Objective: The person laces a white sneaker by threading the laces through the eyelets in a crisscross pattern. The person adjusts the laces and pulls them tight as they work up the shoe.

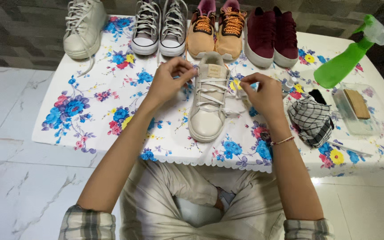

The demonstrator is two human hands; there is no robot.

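Near the table's scalloped front edge (201, 161), both hands (167, 82) (265, 95) seemingly pinch laces of the beige sneaker (207, 113).

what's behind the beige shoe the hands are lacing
Behind the beige shoe stands a tan pair with orange laces. The left hand and right hand pinch its laces.

Eight shoes stand on the counter (90, 129): two beige sneakers, one (207, 111) near the front edge and one (83, 29) at the back left; two grey high-tops (160, 26); two tan-and-orange trainers (216, 33); two maroon sneakers (272, 35); one green spray bottle (347, 60); one checked cloth (312, 120); one clear tray (356, 111) holding one brown block (357, 103); two hands.
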